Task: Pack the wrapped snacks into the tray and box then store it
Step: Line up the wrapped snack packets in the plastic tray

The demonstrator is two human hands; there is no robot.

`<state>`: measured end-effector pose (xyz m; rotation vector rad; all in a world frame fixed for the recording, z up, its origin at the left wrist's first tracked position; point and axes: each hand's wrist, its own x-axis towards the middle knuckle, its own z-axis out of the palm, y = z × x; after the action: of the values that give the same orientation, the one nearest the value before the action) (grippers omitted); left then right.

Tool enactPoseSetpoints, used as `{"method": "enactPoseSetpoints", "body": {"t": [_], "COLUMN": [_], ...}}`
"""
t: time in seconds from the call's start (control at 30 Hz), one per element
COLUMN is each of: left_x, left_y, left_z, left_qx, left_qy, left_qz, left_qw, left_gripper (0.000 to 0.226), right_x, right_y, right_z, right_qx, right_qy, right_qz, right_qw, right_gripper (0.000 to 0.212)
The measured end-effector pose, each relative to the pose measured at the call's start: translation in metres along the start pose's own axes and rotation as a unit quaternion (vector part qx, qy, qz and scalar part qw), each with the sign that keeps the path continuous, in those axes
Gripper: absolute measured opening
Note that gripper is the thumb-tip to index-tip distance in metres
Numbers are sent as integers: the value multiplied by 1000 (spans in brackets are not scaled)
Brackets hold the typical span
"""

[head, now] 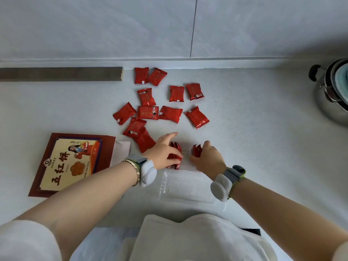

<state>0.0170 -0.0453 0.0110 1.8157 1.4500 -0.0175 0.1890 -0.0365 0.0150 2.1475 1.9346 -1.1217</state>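
Observation:
Several red wrapped snacks (170, 113) lie scattered on the pale countertop. A clear plastic tray (188, 189) sits near the front edge, in front of me. My left hand (163, 151) presses a small upright stack of red snacks (175, 157) at the tray's far end, with the index finger stretched forward. My right hand (207, 157) is closed on another red snack (196, 150) just to the right of that stack. The maroon and gold snack box (73, 162) lies flat to the left of the tray.
A dark wooden bar (60, 74) lies along the back wall at the left. A steel pot (331, 95) with a lid stands at the right edge. A white card (122, 151) pokes out beside the box. My white garment fills the bottom.

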Motion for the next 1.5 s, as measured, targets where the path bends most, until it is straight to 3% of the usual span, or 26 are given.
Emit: {"method": "enactPoseSetpoints", "body": {"t": [0.1,0.17,0.27,0.33,0.43,0.57,0.63,0.73,0.8,0.87,0.93,1.03,1.1,1.23,1.43,1.5], "left_x": [0,-1,-5,-6,-4,-2,0,7,14,21,26,31,36,48,54,52], "left_y": [1,1,1,-1,-3,-3,-1,-1,-7,-20,-35,-51,-58,-66,-56,-56], "left_z": [8,11,12,9,7,7,2,-22,-40,-54,-63,-60,-51,-45,-44,-44], "left_qx": [-133,-172,-212,-234,-212,-177,-173,-213,-179,-95,-20,38,45,0,-87,-116], "left_qy": [65,95,119,113,82,66,41,62,156,249,247,141,96,86,106,111], "left_qz": [-58,-79,-95,-106,-114,-135,-137,-161,-185,-227,-295,-378,-399,-439,-428,-417], "left_qw": [987,977,965,960,967,973,974,962,954,937,923,914,911,894,894,895], "left_gripper": [25,35,62,77,72,63,60,50,43,41,50,76,89,90,88,78], "right_x": [6,6,11,17,20,21,19,31,53,76,95,110,116,127,136,134], "right_y": [-8,-16,-15,-6,2,0,-10,-34,-49,-61,-63,-63,-66,-76,-70,-67], "right_z": [9,15,15,12,12,11,-4,-31,-47,-56,-52,-33,-18,0,-2,-4], "right_qx": [-15,67,175,149,110,65,-27,-124,-124,-98,-99,-159,-217,-327,-359,-358], "right_qy": [-6,-69,-131,-122,-145,-187,-202,-92,16,75,65,-20,-40,-45,13,17], "right_qz": [-2,12,32,43,46,14,-11,-63,-82,-92,-93,-105,-133,-138,-189,-206], "right_qw": [1000,995,975,980,982,980,979,986,989,988,989,981,966,934,914,910], "right_gripper": [34,37,19,27,49,36,45,54,44,35,44,77,75,62,54,54]}}
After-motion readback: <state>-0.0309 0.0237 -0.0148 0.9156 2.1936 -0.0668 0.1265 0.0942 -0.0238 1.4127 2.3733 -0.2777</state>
